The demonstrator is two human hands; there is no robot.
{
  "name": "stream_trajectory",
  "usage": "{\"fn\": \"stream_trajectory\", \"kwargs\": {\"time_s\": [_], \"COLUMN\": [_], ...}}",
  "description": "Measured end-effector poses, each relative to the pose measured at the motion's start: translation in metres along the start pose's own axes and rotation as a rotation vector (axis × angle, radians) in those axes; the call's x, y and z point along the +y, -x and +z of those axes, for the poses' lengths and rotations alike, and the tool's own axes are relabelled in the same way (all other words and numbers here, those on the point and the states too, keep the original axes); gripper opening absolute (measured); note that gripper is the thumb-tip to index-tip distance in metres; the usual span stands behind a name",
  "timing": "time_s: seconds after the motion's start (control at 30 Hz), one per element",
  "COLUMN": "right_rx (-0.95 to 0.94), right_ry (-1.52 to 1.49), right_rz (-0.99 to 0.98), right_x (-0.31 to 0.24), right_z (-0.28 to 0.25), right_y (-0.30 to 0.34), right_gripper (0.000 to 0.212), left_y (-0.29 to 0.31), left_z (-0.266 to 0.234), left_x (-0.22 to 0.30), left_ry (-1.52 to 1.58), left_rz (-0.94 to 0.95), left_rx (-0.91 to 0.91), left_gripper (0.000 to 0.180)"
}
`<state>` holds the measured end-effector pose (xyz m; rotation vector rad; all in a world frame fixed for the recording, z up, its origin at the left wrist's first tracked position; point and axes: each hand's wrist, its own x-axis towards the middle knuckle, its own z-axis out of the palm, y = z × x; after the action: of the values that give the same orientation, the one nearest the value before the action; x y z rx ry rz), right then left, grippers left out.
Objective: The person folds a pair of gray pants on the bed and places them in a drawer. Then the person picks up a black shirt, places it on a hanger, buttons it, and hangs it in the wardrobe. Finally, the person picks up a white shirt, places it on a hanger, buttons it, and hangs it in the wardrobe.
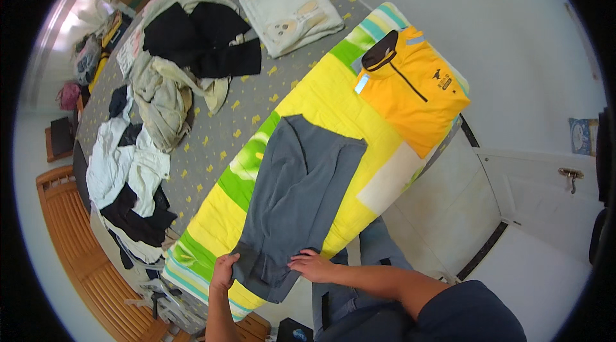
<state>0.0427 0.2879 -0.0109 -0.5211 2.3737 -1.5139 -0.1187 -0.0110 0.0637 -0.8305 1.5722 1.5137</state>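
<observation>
- Grasping the near left corner of the grey garment [305,178] with the left hand [224,270], curled closed to about the thickness of the cloth, with the thumb uppermost and the other fingers partly hidden.
- Touching the near right edge with the right hand [312,265], laid back upward with fingers pointing left over the cloth; impossible to tell whether pinched or merely resting.
- Set well apart across the near end, with darker, bunched folds in between.
- Lying ahead of both hands on the striped quilt [324,79], mostly flat, with soft creases down the middle.
- Running lengthwise away from the grip and a little to the right, at an angle to the length of the quilt.
- Pointing with the crumpled end back toward the person and with the smoother, straight-edged end away from the hands.
- Sharing the quilt with an orange jacket [420,88], beyond the right hand and farther right, with the collar turned left.
- Spread farther ahead of the left hand, over the patterned sheet [247,111]: black clothing [199,40], beige clothes [157,108] and a folded blanket [292,15].
- Placed left of the left hand, well apart: white clothes [115,162] and a wooden chair [90,246].
</observation>
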Motion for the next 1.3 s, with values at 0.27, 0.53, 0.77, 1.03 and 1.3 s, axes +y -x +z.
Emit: {"fn": "stream_trajectory", "kwargs": {"time_s": [0.27, 0.53, 0.77, 1.03, 1.3], "right_rx": [0.896, 1.149, 1.168, 0.888, -0.100], "right_ry": [-0.291, -0.645, -1.023, -0.726, 0.266], "right_rz": [0.711, 1.084, 0.728, 0.449, -0.025], "right_x": [0.027, 0.105, 0.122, 0.010, -0.143], "right_z": [-0.144, -0.162, -0.209, -0.306, -0.212], "right_y": [-0.029, -0.020, -0.069, -0.094, -0.049], "right_gripper": [0.035, 0.029, 0.039, 0.029, 0.064], "left_y": [-0.076, -0.135, -0.131, -0.087, -0.040], "left_z": [0.219, 0.237, 0.156, 0.176, 0.180], "left_x": [0.170, 0.115, 0.051, 0.096, 0.053], "left_ry": [0.178, -0.700, -0.307, 0.011, 0.513], "left_rz": [0.063, 0.894, 0.320, 0.388, 0.296], "left_rx": [-0.275, 0.382, 0.193, -0.083, -0.072], "left_gripper": [0.046, 0.057, 0.048, 0.034, 0.048]}}
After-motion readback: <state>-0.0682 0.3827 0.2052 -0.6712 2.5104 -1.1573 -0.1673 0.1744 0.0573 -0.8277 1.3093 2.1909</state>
